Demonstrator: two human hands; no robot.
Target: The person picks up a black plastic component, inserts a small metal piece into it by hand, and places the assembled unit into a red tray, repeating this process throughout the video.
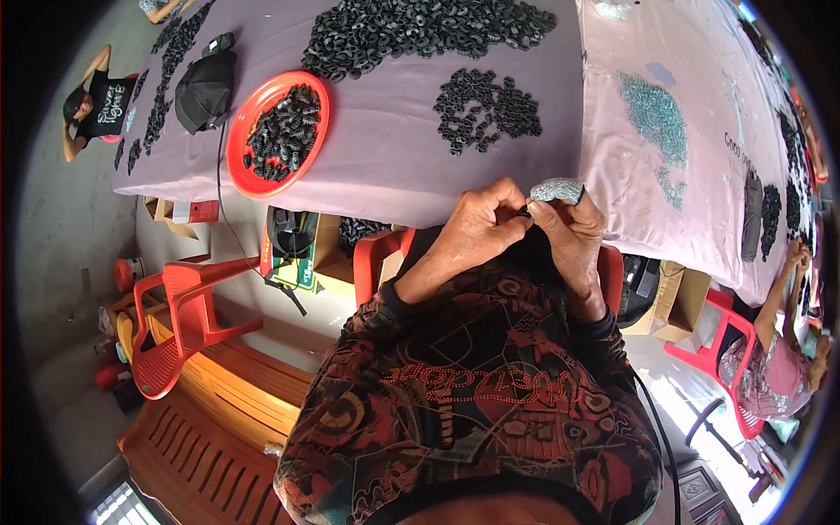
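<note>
Left hand [477, 229] and right hand [569, 229] pinch small black ring part [525, 212] together; judged light, stiff, fiddly; best gripped fingertip-wise by rim. Right forefinger in grey fingertip cover [557, 190].

Black rings [486, 107] on a mauve cloth [394, 157] — a red plate [249, 114], red chairs [179, 319], a red-and-black patterned sleeve [411, 376].

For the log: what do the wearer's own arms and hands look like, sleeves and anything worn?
Both hands, left hand and right hand, are bare except for a grey knitted finger cot on one right fingertip. The long sleeves are dark fabric patterned in red, orange and olive, ending in black cuffs.
</note>
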